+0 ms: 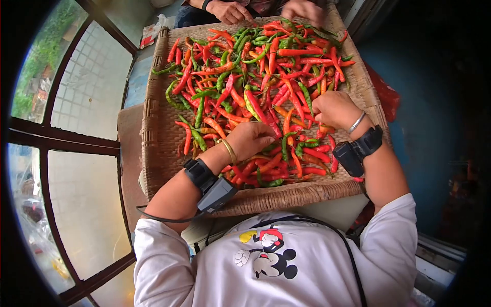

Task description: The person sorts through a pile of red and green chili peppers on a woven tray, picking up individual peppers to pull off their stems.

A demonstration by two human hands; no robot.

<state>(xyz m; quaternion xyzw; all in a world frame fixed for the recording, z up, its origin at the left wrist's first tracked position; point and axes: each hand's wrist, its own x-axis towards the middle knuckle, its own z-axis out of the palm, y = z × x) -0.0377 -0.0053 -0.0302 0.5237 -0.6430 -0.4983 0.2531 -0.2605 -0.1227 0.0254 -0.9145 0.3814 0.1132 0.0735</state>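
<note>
Red, orange and green chili peppers (232, 94) lie in a loose spread over a large woven basket tray (245, 200). My left hand (248, 140) reaches in at the near middle, fingers curled, with the tips closed against a red chili pepper (272, 126). Further right, my right hand (335, 109) is bent down over the pile, its thumb and fingers drawn together. Whatever sits between those right fingertips is hidden. Several peppers lie directly under and around both hands.
Across the tray, another person's hand (228, 11) rests at the far rim, and that person's other hand (303, 11), blurred, is over the peppers. Framed window panes (87, 82) stand close on the left. A red bag (382, 92) lies beyond the tray's right edge.
</note>
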